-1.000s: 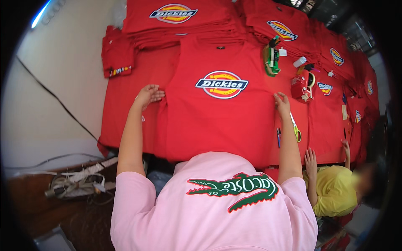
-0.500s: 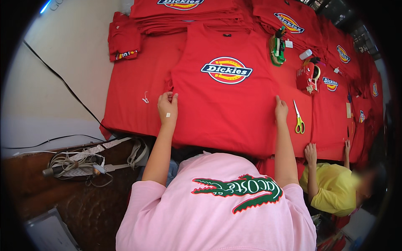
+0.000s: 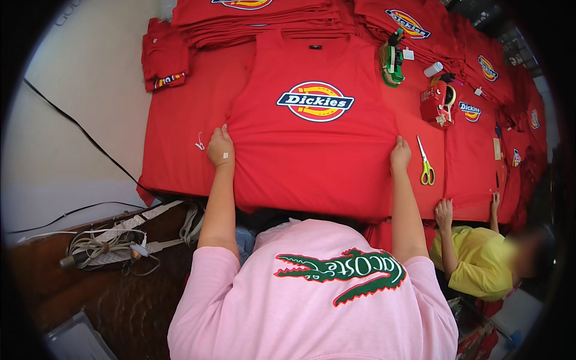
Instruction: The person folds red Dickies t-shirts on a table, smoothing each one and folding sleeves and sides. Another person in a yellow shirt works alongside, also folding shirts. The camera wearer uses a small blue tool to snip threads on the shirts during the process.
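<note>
A red shirt (image 3: 312,171) with a round yellow, blue and white chest print lies face up before me, its neck at the far end. My left hand (image 3: 221,147) has its fingers closed on the shirt's left side edge; a small white tag or sticker sits on the back of that hand. My right hand (image 3: 400,153) pinches the opposite side edge. Between both hands the cloth is stretched, with creases running straight across below the print. The hem hangs toward my body at the table's near edge.
Yellow-handled scissors (image 3: 426,165) lie right of my right hand. Farther back are a green tape dispenser (image 3: 392,66), a red container (image 3: 437,107) and piled red shirts (image 3: 258,27). A co-worker in yellow (image 3: 480,261) works at the right. Cables (image 3: 102,246) lie at lower left.
My left hand has moved outward to the left and now grips the shirt's edge. The cloth has been pulled wider, and creases have formed across it between my hands.
</note>
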`<state>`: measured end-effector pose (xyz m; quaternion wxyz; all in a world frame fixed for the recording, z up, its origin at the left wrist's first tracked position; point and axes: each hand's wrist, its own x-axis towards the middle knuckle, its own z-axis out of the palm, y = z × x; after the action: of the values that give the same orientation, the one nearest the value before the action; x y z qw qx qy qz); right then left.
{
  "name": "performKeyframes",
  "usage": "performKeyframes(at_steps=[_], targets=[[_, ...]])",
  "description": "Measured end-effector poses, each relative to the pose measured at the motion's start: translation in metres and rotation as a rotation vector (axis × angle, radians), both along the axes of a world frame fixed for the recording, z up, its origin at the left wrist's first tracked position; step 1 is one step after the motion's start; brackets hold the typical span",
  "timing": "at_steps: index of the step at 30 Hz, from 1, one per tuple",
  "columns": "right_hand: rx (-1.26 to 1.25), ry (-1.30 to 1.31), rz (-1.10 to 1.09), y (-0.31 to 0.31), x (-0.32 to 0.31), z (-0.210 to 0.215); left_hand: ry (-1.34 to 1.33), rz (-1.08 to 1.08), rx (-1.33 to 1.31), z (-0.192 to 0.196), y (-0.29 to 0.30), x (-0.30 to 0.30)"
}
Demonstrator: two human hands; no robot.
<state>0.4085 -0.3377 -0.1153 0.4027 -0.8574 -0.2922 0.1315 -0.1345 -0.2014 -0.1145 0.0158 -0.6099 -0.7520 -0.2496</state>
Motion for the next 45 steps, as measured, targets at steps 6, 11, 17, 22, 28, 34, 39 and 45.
performKeyframes(at_steps=[6,11,17,22,28,34,39,45], targets=[[-0.058,0.008,0.087,-0.007,0.006,0.006,-0.106,-0.033,-0.069,0.011,-0.001,0.003],[0.081,0.230,0.209,-0.028,-0.011,0.038,-0.737,-0.249,-0.318,0.030,-0.026,-0.024],[-0.052,0.780,-0.016,-0.043,0.018,0.023,-1.259,0.030,-0.467,0.048,-0.043,-0.029],[0.231,0.913,0.085,-0.029,-0.014,0.047,-0.930,-0.091,-0.433,0.042,-0.044,-0.011],[0.523,1.081,0.217,-0.086,0.011,0.119,-1.161,-0.166,-0.355,0.123,-0.079,-0.065],[0.820,0.597,0.239,-0.149,0.047,0.286,-1.312,-0.390,0.121,0.295,-0.129,-0.109],[0.858,0.516,0.302,-0.092,0.021,0.406,-1.374,-0.638,0.216,0.381,-0.090,-0.090],[0.641,0.874,0.547,0.090,-0.003,0.382,-1.437,-0.490,-0.182,0.336,0.078,-0.081]])
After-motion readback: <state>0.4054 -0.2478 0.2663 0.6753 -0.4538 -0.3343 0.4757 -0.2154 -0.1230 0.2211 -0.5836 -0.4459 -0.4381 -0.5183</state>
